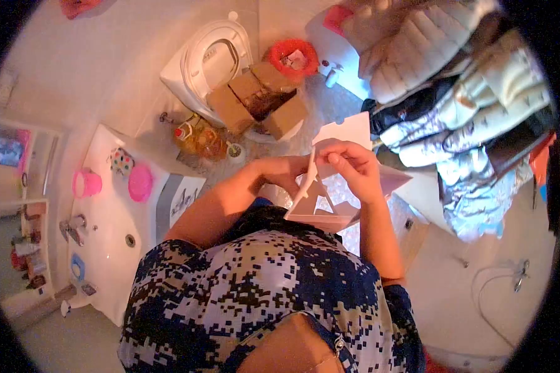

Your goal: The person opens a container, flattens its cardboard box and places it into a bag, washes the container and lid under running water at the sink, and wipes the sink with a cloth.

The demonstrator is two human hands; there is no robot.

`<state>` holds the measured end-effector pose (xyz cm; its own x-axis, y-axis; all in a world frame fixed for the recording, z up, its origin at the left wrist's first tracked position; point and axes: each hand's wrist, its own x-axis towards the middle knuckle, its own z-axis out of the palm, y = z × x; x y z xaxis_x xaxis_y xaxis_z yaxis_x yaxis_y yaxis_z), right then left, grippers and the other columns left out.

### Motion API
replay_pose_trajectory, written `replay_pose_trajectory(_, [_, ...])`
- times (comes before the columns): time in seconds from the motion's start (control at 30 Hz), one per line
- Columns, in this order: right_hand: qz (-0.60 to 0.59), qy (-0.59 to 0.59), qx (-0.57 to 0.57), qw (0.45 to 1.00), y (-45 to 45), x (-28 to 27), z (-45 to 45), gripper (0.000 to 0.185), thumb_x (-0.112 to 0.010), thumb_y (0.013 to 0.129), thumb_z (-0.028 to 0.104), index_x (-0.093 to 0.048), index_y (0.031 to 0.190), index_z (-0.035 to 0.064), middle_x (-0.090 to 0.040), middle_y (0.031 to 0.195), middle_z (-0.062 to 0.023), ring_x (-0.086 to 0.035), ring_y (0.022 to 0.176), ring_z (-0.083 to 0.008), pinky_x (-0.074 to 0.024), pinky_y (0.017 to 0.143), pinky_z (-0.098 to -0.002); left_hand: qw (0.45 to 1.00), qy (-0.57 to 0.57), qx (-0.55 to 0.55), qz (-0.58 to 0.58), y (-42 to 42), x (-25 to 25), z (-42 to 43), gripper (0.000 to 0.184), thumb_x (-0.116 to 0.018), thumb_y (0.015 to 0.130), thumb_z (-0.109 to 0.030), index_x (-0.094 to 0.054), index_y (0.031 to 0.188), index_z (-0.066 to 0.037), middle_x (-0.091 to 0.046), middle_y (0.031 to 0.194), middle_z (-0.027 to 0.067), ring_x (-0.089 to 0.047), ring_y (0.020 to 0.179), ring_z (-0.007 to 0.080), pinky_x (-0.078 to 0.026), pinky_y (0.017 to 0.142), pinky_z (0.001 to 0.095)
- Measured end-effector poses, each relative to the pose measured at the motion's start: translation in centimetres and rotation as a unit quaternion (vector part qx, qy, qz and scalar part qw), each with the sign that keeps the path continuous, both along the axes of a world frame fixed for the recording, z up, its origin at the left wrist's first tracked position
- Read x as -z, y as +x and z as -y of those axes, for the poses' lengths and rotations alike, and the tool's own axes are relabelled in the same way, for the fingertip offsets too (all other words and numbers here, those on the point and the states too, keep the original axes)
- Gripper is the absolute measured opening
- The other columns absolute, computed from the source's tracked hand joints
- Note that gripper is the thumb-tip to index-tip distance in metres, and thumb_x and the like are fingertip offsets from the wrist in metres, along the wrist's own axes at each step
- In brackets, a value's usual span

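Note:
In front of my chest is a pale cardboard box (350, 128), partly folded, with its flaps standing up and cut-out tabs showing along its edges. My left hand (285, 176) grips the box's left wall, its fingertips partly hidden behind the cardboard. On the other side, my right hand (354, 169) has its fingers curled in a pinch at the upper panel. Whether anything besides the cardboard is between those fingers, I cannot make out.
Ahead stand a toilet (196, 68), an open brown carton (230, 102) and a red-rimmed bin (292, 45). At left is a white sink (115, 239) with a pink cup (87, 183). Clothes (410, 68) hang at right, above a bathtub (442, 273). A large oil bottle (202, 142) stands near the carton.

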<state>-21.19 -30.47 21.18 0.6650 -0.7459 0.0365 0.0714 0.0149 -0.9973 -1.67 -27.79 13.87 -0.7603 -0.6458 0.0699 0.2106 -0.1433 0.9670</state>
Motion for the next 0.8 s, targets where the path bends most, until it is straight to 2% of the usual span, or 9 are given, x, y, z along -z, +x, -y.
replay_pose_trajectory(0.1, [0.021, 0.003, 0.025, 0.999, 2.6, 0.4, 4.1, 0.023, -0.056, 0.088, 0.013, -0.055, 0.108, 0.0013, -0.055, 0.095, -0.0017, -0.050, 0.089, -0.0098, -0.0400, 0.080, -0.0245, 0.984, -0.018, -0.110, 0.138, 0.4, -0.7, 4.6, 0.078, -0.081, 0.059, -0.011, -0.041, 0.126, -0.003, -0.056, 0.113, 0.0060, -0.051, 0.105, 0.0171, -0.041, 0.091, 0.0310])
replay_pose_trajectory(0.27, [0.019, 0.105, 0.023, 0.994, 5.4, 0.3, 12.1, 0.039, -0.053, 0.090, 0.031, -0.047, 0.118, 0.0037, -0.051, 0.108, -0.0033, -0.048, 0.103, -0.0133, -0.0375, 0.090, -0.0274, 0.974, 0.107, -0.187, 0.063, 2.7, 1.1, 11.8, 0.055, -0.077, 0.065, -0.009, -0.055, 0.115, -0.004, -0.058, 0.111, 0.0038, -0.054, 0.099, 0.0146, -0.043, 0.086, 0.0303])
replay_pose_trajectory(0.33, [0.038, 0.082, -0.012, 0.996, 6.7, -0.9, 14.5, 0.040, -0.054, 0.090, 0.030, -0.047, 0.119, 0.0030, -0.051, 0.114, -0.0052, -0.048, 0.108, -0.0154, -0.0367, 0.094, -0.0293, 0.955, 0.094, -0.281, -0.008, 3.1, 2.0, 13.5, 0.035, -0.075, 0.071, -0.008, -0.062, 0.102, -0.004, -0.064, 0.092, 0.0009, -0.058, 0.080, 0.0084, -0.047, 0.072, 0.0226])
replay_pose_trajectory(0.4, [0.014, 0.019, -0.042, 0.999, 6.7, -3.5, 16.7, 0.041, -0.057, 0.088, 0.025, -0.047, 0.120, 0.0016, -0.050, 0.121, -0.0079, -0.046, 0.114, -0.0177, -0.0359, 0.097, -0.0321, 0.931, 0.143, -0.329, -0.069, 4.3, 1.3, 14.7, 0.031, -0.073, 0.073, -0.007, -0.062, 0.102, -0.004, -0.064, 0.091, 0.0009, -0.058, 0.080, 0.0087, -0.046, 0.071, 0.0234])
replay_pose_trajectory(0.47, [-0.095, -0.079, 0.078, 0.989, 5.4, -7.0, 17.7, 0.033, -0.063, 0.083, 0.013, -0.054, 0.112, -0.0003, -0.057, 0.111, -0.0084, -0.053, 0.104, -0.0184, -0.0402, 0.092, -0.0310, 0.895, 0.179, -0.397, -0.096, 6.1, 0.9, 15.8, 0.029, -0.070, 0.075, -0.005, -0.062, 0.103, -0.004, -0.064, 0.092, 0.0009, -0.058, 0.081, 0.0093, -0.047, 0.070, 0.0244])
replay_pose_trajectory(0.57, [-0.158, -0.191, 0.353, 0.902, 3.3, -7.3, 17.0, 0.023, -0.060, 0.080, -0.002, -0.056, 0.103, -0.0027, -0.059, 0.099, -0.0118, -0.056, 0.092, -0.0185, -0.0436, 0.082, -0.0275, 0.805, 0.166, -0.550, -0.147, 9.2, 3.1, 17.8, 0.029, -0.067, 0.075, -0.002, -0.061, 0.104, -0.005, -0.064, 0.094, 0.0020, -0.059, 0.080, 0.0113, -0.047, 0.071, 0.0257])
replay_pose_trajectory(0.63, [-0.225, -0.405, 0.339, 0.819, 2.9, -4.4, 16.7, 0.037, -0.067, 0.077, 0.005, -0.052, 0.109, -0.0029, -0.057, 0.108, -0.0145, -0.053, 0.101, -0.0212, -0.0412, 0.087, -0.0320, 0.739, 0.206, -0.609, -0.200, 10.8, 2.3, 19.0, 0.027, -0.066, 0.076, -0.001, -0.060, 0.102, -0.004, -0.064, 0.094, 0.0028, -0.059, 0.080, 0.0120, -0.047, 0.071, 0.0255])
replay_pose_trajectory(0.7, [-0.328, -0.455, 0.255, 0.788, 6.9, -3.6, 17.0, 0.072, -0.078, 0.068, 0.017, -0.040, 0.126, -0.0012, -0.045, 0.128, -0.0177, -0.045, 0.116, -0.0259, -0.0344, 0.096, -0.0368, 0.707, 0.164, -0.659, -0.198, 12.0, 1.5, 20.2, 0.026, -0.066, 0.077, -0.001, -0.059, 0.102, -0.003, -0.064, 0.094, 0.0035, -0.060, 0.081, 0.0124, -0.048, 0.072, 0.0261])
replay_pose_trajectory(0.8, [-0.187, -0.198, 0.170, 0.947, 9.6, 2.9, 20.0, 0.113, -0.085, 0.056, 0.028, -0.015, 0.141, 0.0014, -0.026, 0.143, -0.0178, -0.030, 0.129, -0.0288, -0.0243, 0.105, -0.0386, 0.711, 0.147, -0.663, -0.180, 11.8, 1.2, 21.5, 0.026, -0.066, 0.078, -0.002, -0.060, 0.103, -0.003, -0.064, 0.096, 0.0039, -0.060, 0.084, 0.0120, -0.048, 0.073, 0.0262])
